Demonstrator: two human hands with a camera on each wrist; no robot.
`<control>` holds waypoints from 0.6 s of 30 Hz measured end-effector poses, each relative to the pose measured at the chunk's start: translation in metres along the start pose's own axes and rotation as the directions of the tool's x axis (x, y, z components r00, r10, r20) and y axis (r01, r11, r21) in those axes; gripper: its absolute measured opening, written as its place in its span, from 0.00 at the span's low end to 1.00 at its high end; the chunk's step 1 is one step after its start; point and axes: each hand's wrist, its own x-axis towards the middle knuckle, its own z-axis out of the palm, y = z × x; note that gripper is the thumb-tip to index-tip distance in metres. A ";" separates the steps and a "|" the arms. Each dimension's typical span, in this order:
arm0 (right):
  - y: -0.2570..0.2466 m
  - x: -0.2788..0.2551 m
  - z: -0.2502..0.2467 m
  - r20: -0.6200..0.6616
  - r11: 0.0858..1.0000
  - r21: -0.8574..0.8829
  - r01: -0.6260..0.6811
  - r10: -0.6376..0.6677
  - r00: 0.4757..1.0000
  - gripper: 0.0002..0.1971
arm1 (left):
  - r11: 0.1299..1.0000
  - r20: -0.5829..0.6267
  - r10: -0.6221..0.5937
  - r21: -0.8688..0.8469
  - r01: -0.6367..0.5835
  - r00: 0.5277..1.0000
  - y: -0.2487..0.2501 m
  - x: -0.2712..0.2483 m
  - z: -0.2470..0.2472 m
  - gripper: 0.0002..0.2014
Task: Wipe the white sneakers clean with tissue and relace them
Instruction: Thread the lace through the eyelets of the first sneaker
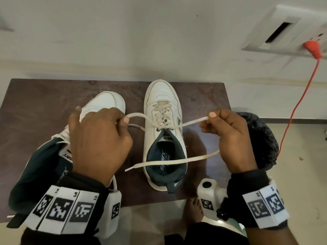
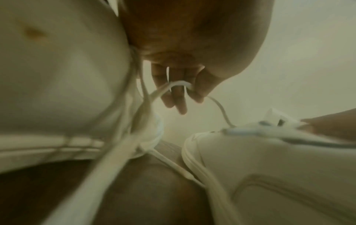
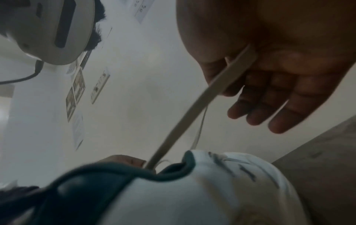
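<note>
Both hands pulling a sneaker's lace ends

Left hand [image 1: 99,144] and right hand [image 1: 228,137] each pinch 1 end of the shoelace [image 1: 191,123], crossed above the laced sneaker [image 1: 164,131] mid-tabletop [image 1: 44,96]; the other sneaker [image 1: 104,103] lies toward the left edge.

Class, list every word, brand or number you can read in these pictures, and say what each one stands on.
"Sparx": insole of the laced sneaker, brand partly hidden.
"9952": same insole, first digits hidden.
"L4", "L5": left wristband tags.
Tongue labels, right wristband, wall papers: too blurred.
</note>
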 end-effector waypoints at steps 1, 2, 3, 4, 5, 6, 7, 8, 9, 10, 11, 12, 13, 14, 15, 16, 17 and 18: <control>-0.002 0.000 0.006 -0.004 0.995 0.097 -0.001 0.001 1.000 0.15 | 0.988 -0.020 0.012 -0.152 -0.015 1.000 0.005 -0.002 -0.001 0.14; -0.004 -0.001 0.012 0.006 0.985 0.175 -0.003 0.002 1.000 0.15 | 0.942 -0.026 0.010 -0.335 -0.018 1.000 0.011 -0.004 -0.001 0.13; -0.006 -0.001 0.019 0.023 0.970 0.244 -0.008 0.002 1.000 0.16 | 0.851 -0.012 0.006 -0.526 -0.012 1.000 0.018 -0.007 0.000 0.12; -0.009 -0.002 0.027 0.041 0.951 0.308 -0.016 0.004 0.999 0.17 | 0.726 0.017 0.007 -0.688 0.007 1.000 0.026 -0.009 0.002 0.11; -0.012 -0.003 0.034 0.057 0.933 0.359 -0.024 0.003 0.998 0.17 | 0.591 0.051 0.011 -0.806 0.035 0.999 0.033 -0.011 0.004 0.10; -0.015 -0.003 0.041 0.069 0.919 0.394 -0.021 -0.007 0.998 0.18 | 0.476 0.068 0.014 -0.878 0.053 0.998 0.039 -0.012 0.007 0.10; -0.018 -0.003 0.047 0.078 0.908 0.419 -0.013 -0.021 0.997 0.19 | 0.399 0.069 0.015 -0.915 0.057 0.997 0.043 -0.012 0.009 0.10; -0.020 -0.004 0.051 0.087 0.900 0.436 -0.004 -0.038 0.996 0.19 | 0.354 0.065 0.016 -0.934 0.055 0.998 0.046 -0.012 0.011 0.11; -0.022 -0.005 0.055 0.096 0.897 0.441 0.008 -0.056 0.994 0.18 | 0.329 0.056 0.021 -0.943 0.046 0.998 0.047 -0.011 0.013 0.11; -0.022 -0.005 0.057 0.103 0.904 0.428 0.024 -0.075 0.992 0.16 | 0.322 0.045 0.034 -0.946 0.032 0.998 0.048 -0.012 0.014 0.11; -0.023 -0.006 0.058 0.105 0.916 0.400 0.037 -0.086 0.991 0.13 | 0.335 0.030 0.048 -0.942 0.012 0.998 0.048 -0.012 0.015 0.10; -0.023 -0.006 0.058 0.103 0.929 0.367 0.045 -0.089 0.991 0.10 | 0.364 0.013 0.057 -0.931 -0.008 0.998 0.047 -0.013 0.016 0.10; -0.022 -0.007 0.058 0.101 0.942 0.334 0.047 -0.086 0.991 0.08 | 0.399 -0.002 0.056 -0.917 -0.025 0.998 0.046 -0.013 0.016 0.09; -0.021 -0.007 0.058 0.099 0.952 0.303 0.044 -0.077 0.992 0.08 | 0.427 -0.015 0.044 -0.904 -0.032 0.999 0.045 -0.012 0.017 0.08; -0.020 -0.008 0.058 0.097 0.961 0.276 0.035 -0.064 0.993 0.09 | 0.438 -0.022 0.024 -0.898 -0.031 0.999 0.044 -0.010 0.018 0.06; -0.019 -0.009 0.058 0.092 0.966 0.257 0.025 -0.050 0.994 0.10 | 0.433 -0.026 0.003 -0.901 -0.025 1.000 0.044 -0.009 0.018 0.05; -0.018 -0.009 0.058 0.086 0.970 0.244 0.016 -0.038 0.996 0.11 | 0.418 -0.025 -0.016 -0.908 -0.016 1.000 0.045 -0.008 0.018 0.04; -0.018 -0.009 0.058 0.087 0.971 0.239 0.007 -0.029 0.996 0.12 | 0.404 -0.024 -0.031 -0.915 -0.010 0.999 0.046 -0.007 0.018 0.04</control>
